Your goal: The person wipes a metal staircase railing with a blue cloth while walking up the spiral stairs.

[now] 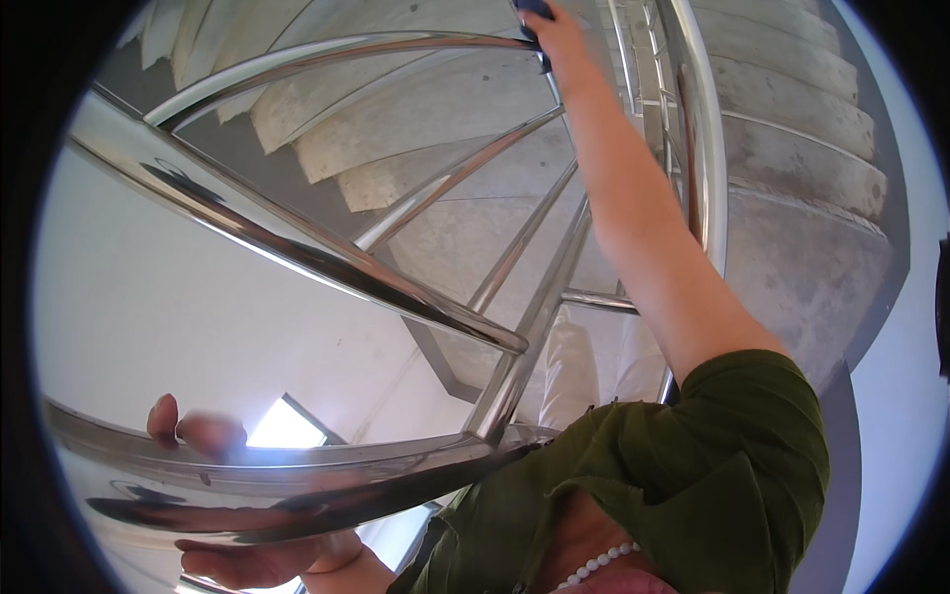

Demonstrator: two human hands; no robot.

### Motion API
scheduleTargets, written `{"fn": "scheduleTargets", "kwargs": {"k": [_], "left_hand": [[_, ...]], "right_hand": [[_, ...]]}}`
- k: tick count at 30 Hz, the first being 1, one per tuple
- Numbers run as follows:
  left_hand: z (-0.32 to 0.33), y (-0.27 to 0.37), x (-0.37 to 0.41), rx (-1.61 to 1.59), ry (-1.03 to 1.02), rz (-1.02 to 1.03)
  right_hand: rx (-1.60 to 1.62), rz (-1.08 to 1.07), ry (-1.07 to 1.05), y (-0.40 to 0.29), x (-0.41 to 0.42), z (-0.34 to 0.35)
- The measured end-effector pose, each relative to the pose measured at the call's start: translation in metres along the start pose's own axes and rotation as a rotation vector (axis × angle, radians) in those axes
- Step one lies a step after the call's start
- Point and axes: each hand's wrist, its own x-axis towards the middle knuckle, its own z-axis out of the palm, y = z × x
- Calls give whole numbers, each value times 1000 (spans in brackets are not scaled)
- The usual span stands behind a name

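Observation:
My right arm reaches up the view. At the top edge my right hand (555,30) is closed around a dark blue item (536,16), perhaps a cloth, at the far end of a curved steel rail (334,46). At the lower left, my left hand (252,564) is partly hidden by a thick polished steel handrail (297,490). Some of its fingers stick up past the rail's upper edge, one blurred, and others lie below the lower edge. Whether it grips the rail cannot be told. Another broad steel rail (297,252) runs between the two hands.
Steel posts (538,312) and thin bars (527,230) join the rails. Beyond them, winding concrete steps (401,111) drop away, with more steps (794,141) at the right by a tall curved rail (712,148). A pale trouser leg (570,371) shows behind the railing. A white wall (185,297) stands left.

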Motion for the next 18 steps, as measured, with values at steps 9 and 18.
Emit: {"fn": "scheduleTargets", "kwargs": {"k": [9,18], "left_hand": [[1,12,-17,217,77,19],[9,10,-16,304,227,-4]], "right_hand": [[-161,379,198,129,-139,-35],[-1142,622,-317,231,-231,-102]]}}
